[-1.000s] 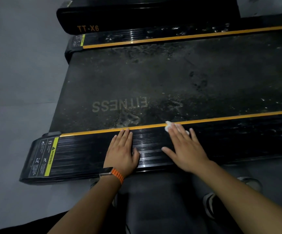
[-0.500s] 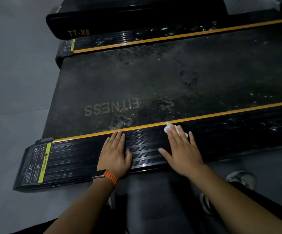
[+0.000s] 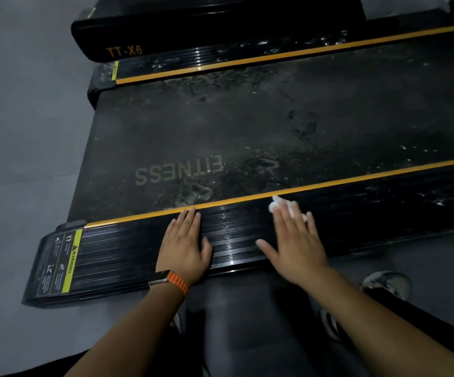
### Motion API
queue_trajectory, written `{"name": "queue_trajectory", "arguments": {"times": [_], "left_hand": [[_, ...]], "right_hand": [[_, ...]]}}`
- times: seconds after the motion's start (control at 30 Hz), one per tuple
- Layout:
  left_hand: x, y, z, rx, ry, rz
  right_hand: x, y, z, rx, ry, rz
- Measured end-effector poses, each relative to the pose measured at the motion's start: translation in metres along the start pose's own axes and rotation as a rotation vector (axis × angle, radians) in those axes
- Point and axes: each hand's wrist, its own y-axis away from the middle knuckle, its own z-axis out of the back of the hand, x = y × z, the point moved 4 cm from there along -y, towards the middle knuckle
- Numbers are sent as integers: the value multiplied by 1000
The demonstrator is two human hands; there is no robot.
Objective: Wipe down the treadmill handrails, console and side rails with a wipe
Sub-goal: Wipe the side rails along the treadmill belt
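Observation:
The near side rail (image 3: 128, 254) of the treadmill is black and ribbed with an orange strip along its inner edge. My left hand (image 3: 183, 247) lies flat on it, fingers straight, an orange watch strap on the wrist. To its right, my right hand (image 3: 296, 240) presses a white wipe (image 3: 276, 204) flat against the rail; only the wipe's crumpled edge shows past my fingertips by the orange strip. The far side rail (image 3: 247, 59) runs along the other side of the dusty belt (image 3: 247, 131).
A yellow-and-black warning label (image 3: 63, 262) covers the rail's left end. Grey floor (image 3: 16, 131) lies left of the treadmill. A second black machine base marked TT-X6 (image 3: 124, 51) sits beyond the far rail. My knee and shoes (image 3: 386, 284) are below the rail.
My right hand has slid the wipe slightly to the right along the near rail. My left hand stays flat in about the same place. The camera has shifted a little.

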Motion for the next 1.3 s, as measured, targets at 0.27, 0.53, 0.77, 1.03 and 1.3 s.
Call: {"name": "queue_trajectory", "arguments": {"times": [0.27,0.53,0.77,1.03,1.3], "left_hand": [[-1,0,2,6,-6,5],[0,-1,2,16,-22,10],[-5,-1,2,47,-77,13],[-55,-14,-11,74,-53,-4],[-79,-22,-20,85,-53,-52]], "right_hand": [[-10,27,-5,-66,60,80],[28,35,-19,-145,100,199],[15,48,-18,-202,60,111],[-27,58,-18,-274,126,225],[-14,45,-25,-301,45,169]]}}
